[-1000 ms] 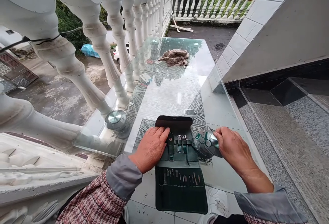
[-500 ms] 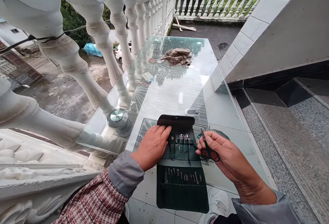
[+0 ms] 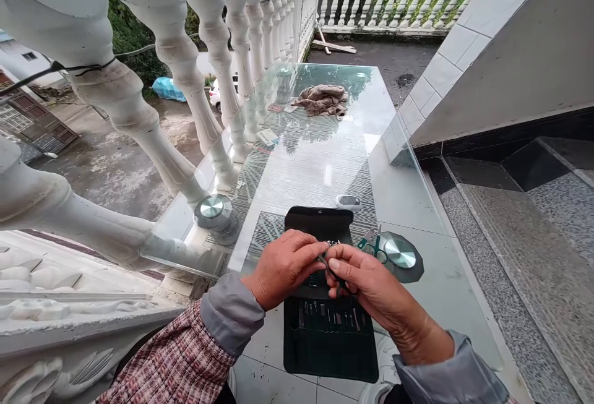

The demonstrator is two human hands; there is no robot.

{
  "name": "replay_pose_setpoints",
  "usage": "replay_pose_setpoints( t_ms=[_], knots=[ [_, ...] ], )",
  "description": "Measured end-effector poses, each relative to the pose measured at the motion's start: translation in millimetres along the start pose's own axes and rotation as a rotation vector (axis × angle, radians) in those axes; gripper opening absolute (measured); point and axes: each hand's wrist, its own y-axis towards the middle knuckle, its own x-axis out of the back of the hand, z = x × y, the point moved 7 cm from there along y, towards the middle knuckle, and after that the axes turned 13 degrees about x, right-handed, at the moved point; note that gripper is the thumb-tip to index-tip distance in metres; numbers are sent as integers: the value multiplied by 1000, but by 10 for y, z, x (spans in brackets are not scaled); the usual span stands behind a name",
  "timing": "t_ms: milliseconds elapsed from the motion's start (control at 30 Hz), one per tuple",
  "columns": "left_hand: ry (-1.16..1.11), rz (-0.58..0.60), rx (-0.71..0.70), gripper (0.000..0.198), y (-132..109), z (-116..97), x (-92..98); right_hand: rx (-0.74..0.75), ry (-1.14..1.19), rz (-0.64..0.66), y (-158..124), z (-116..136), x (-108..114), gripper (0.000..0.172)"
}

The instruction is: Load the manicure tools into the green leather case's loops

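An open dark green manicure case (image 3: 330,342) lies on the near end of the glass table (image 3: 320,163), with small metal tools in its loops. My left hand (image 3: 284,266) and my right hand (image 3: 369,283) meet above the case's upper row. Both pinch a small black scissors (image 3: 332,267) between their fingertips. A second pair of scissors with green handles (image 3: 374,244) lies on the glass just right of the case.
Round metal table fittings sit at the right (image 3: 400,254) and left (image 3: 212,207). A small white object (image 3: 349,200) lies behind the case. A brown cloth (image 3: 322,99) and a card (image 3: 268,137) are farther back. White balusters (image 3: 180,57) line the left, and granite steps (image 3: 524,206) the right.
My right hand brought the black scissors left from beside the case to above it. My left hand lifted off the case and closed on the scissors' tip.
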Motion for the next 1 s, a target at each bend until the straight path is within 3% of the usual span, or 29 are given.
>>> replay_pose_setpoints(
  t_ms=[200, 333, 433, 633, 800, 1000],
  knots=[
    [-21, -3, -45, 23, 0, -20, 28, 42, -72, -28, -33, 87, 61, 30],
    [-16, -54, 4, 22, 13, 27, 77, 249, -236, -39, -79, 289, 173, 30],
    [-20, -76, 23, 21, 11, 47, 93, 384, -366, 24, -137, 393, 172, 25],
    [-7, -61, 34, 21, 0, 56, 77, 644, -575, 9, -243, 577, 147, 10],
    [15, -46, 34, 23, -2, 39, 60, 768, -560, 19, -307, 604, 157, 15],
    [9, -44, 22, 23, -9, 31, 67, 1062, -915, 49, -473, 770, -26, 19]
  ],
)
